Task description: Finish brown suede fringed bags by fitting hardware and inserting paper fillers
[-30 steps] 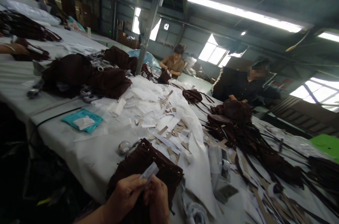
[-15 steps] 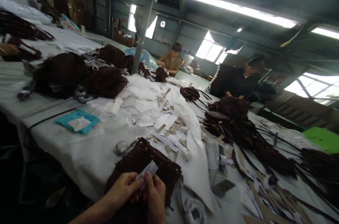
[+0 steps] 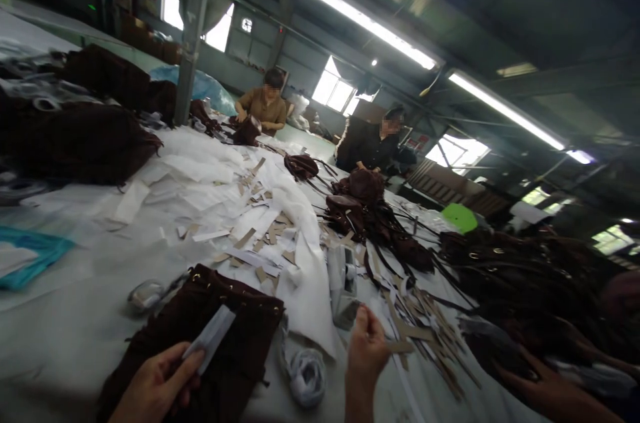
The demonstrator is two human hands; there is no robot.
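Note:
My left hand (image 3: 167,376) pinches a pale, whitish folded strip (image 3: 216,336) between thumb and fingers. The strip is held over a dark brown fringed bag (image 3: 235,343) with brass-coloured eyelets along its top edge, lying on the table. To the right of the bag, my right hand (image 3: 367,346) is raised with its fingers drawn together; what they hold, if anything, I cannot make out. Just beyond those fingers stands a grey tape dispenser-like holder (image 3: 345,303). Between bag and right hand lies a wrapped, coiled bundle (image 3: 307,376).
Paper and cardboard scraps (image 3: 420,323) litter the table, along with white sheets (image 3: 300,256). A teal packet (image 3: 40,253) lies left. More brown bags (image 3: 355,203) are piled farther back. Two people work across the table; another person's hand (image 3: 555,380) reaches in at right.
My hands, together on the strip before, have separated. The right has moved away rightward to the grey holder; the left keeps the strip. The view has swung right.

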